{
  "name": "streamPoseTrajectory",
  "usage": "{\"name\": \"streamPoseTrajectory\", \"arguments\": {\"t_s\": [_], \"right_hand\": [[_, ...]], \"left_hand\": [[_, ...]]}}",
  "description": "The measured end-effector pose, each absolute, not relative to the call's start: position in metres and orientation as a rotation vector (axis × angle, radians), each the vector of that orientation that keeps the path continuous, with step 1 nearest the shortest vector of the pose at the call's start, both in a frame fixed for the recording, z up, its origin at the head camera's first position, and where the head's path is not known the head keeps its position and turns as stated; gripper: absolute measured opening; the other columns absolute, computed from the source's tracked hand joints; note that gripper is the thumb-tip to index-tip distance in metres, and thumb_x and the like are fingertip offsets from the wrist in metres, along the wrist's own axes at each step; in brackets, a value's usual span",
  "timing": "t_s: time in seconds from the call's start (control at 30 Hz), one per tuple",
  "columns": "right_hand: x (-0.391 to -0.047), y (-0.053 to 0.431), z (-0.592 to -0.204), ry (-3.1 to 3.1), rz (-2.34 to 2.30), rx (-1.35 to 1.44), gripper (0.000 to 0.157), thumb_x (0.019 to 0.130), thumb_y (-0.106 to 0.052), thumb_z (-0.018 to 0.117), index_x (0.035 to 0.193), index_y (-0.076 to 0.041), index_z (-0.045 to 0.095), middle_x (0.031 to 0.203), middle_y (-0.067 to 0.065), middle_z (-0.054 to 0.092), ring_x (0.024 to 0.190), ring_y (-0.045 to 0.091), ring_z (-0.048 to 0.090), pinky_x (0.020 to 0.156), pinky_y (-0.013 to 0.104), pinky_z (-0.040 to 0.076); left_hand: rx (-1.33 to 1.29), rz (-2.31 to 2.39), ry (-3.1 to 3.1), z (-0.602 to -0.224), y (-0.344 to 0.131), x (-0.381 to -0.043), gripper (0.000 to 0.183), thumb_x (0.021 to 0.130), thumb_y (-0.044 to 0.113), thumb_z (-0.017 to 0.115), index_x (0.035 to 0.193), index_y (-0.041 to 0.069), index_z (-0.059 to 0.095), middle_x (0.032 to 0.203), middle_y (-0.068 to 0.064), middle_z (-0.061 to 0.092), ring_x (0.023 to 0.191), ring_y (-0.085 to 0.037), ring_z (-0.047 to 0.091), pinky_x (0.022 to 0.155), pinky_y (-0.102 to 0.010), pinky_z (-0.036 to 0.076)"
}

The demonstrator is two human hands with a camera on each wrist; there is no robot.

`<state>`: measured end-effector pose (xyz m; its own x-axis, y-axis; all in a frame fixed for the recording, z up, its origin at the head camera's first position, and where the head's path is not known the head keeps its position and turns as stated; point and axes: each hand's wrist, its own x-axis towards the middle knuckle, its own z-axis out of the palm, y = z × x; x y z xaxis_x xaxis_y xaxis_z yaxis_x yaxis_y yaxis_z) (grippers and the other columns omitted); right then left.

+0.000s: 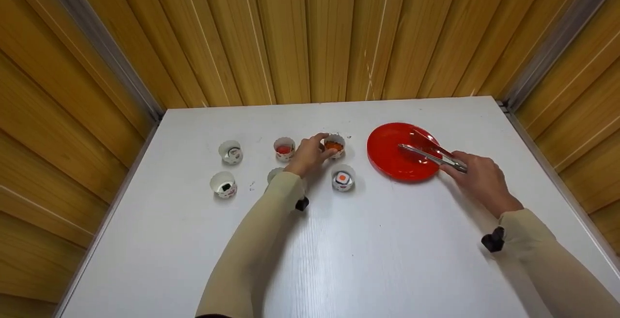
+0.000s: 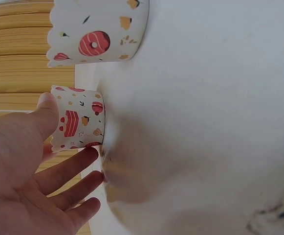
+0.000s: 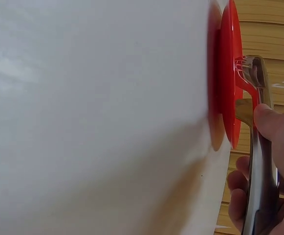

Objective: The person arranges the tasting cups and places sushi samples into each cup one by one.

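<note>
My left hand [image 1: 310, 156] holds a patterned paper baking cup [image 1: 341, 141] by its rim, thumb in front and index finger behind. Orange pieces [image 1: 333, 146] lie inside this cup. In the left wrist view the same cup [image 2: 78, 117] stands upright at the thumb, and the other fingers spread below it. My right hand [image 1: 479, 175] grips metal tongs [image 1: 436, 159], whose two arms are apart above the red plate [image 1: 387, 163]. The right wrist view shows the tongs [image 3: 263, 166] with one fork-like tip at the plate [image 3: 232, 29].
A cup [image 1: 285, 158] with a red piece stands left of my left hand. Nearer sits a cup [image 1: 343, 187] holding a white, orange-centred sushi-like piece. Two cups [image 1: 230, 146] stand farther left. My left sleeve partly hides another cup [image 1: 274, 174]. Wooden panels [image 1: 329, 37] border the white table.
</note>
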<state>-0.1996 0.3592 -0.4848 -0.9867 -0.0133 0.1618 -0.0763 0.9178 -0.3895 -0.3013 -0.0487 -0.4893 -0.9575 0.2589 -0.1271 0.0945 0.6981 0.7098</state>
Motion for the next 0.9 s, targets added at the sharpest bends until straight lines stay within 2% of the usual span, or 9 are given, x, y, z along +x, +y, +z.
{"name": "streamPoseTrajectory", "arguments": {"t_s": [0.27,0.43,0.63,0.9], "right_hand": [[-0.194,0.362,-0.490,-2.904,0.639,0.057,0.051,0.093,-0.037,0.078,0.129,-0.002,0.066,0.098,0.017,0.071,0.078,0.031,0.055,0.058,0.035,0.042],[-0.191,0.361,-0.491,-2.962,0.650,0.006,0.057,0.093,-0.041,0.077,0.131,-0.001,0.061,0.093,0.016,0.068,0.078,0.031,0.054,0.059,0.036,0.040],[-0.189,0.359,-0.493,-3.060,0.655,-0.071,0.064,0.093,-0.051,0.073,0.132,-0.003,0.056,0.097,0.017,0.065,0.081,0.033,0.056,0.061,0.038,0.042],[-0.186,0.358,-0.493,-3.065,0.617,-0.112,0.064,0.090,-0.056,0.074,0.127,-0.006,0.058,0.102,0.020,0.067,0.076,0.031,0.056,0.061,0.040,0.042]], "left_hand": [[0.310,1.096,2.708,-0.489,-0.050,-0.300,0.060,0.099,0.035,0.068,0.153,0.016,0.048,0.124,-0.009,0.066,0.108,-0.021,0.059,0.098,-0.036,0.052],[0.312,1.086,2.720,-0.491,-0.051,-0.300,0.061,0.099,0.036,0.068,0.153,0.016,0.048,0.123,-0.008,0.067,0.108,-0.021,0.058,0.097,-0.036,0.051],[0.282,1.107,2.695,-0.493,-0.051,-0.300,0.061,0.099,0.036,0.069,0.153,0.017,0.048,0.125,-0.007,0.065,0.111,-0.021,0.056,0.099,-0.036,0.051],[0.266,1.096,2.706,-0.491,-0.050,-0.299,0.061,0.099,0.038,0.069,0.153,0.019,0.048,0.123,-0.006,0.064,0.111,-0.020,0.054,0.101,-0.038,0.049]]}}
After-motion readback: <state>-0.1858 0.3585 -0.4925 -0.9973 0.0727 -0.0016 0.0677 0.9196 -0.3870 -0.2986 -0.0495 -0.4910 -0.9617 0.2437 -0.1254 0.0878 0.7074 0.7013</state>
